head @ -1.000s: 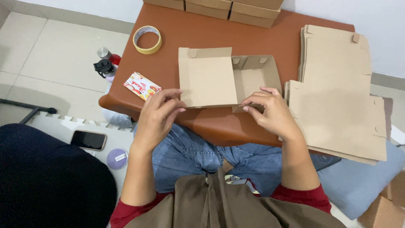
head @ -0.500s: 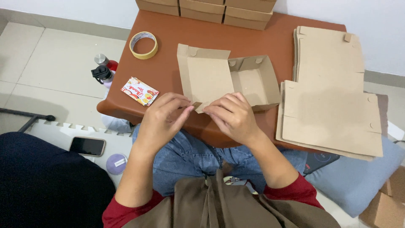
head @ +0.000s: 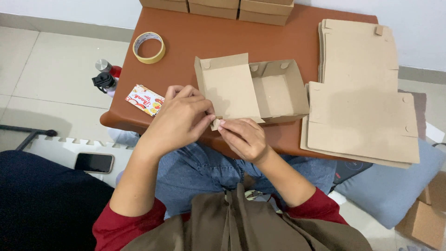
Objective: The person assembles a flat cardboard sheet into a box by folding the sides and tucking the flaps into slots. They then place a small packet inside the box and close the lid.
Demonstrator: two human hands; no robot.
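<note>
A half-folded brown cardboard box (head: 274,90) lies on the brown table (head: 204,39), its lid flap (head: 230,90) raised at the left. My left hand (head: 179,118) and my right hand (head: 244,137) meet at the lid's near corner. Both pinch a small cardboard tab (head: 216,123) there with their fingertips.
A stack of flat cardboard blanks (head: 360,93) lies at the right. Folded boxes (head: 218,7) line the far edge. A tape roll (head: 148,47) and a small printed packet (head: 145,99) sit at the left. On the floor are a bottle (head: 106,79) and a phone (head: 94,162).
My right hand has moved left from the box's right front to the lid's near corner. My left hand has shifted right to meet it at the tab.
</note>
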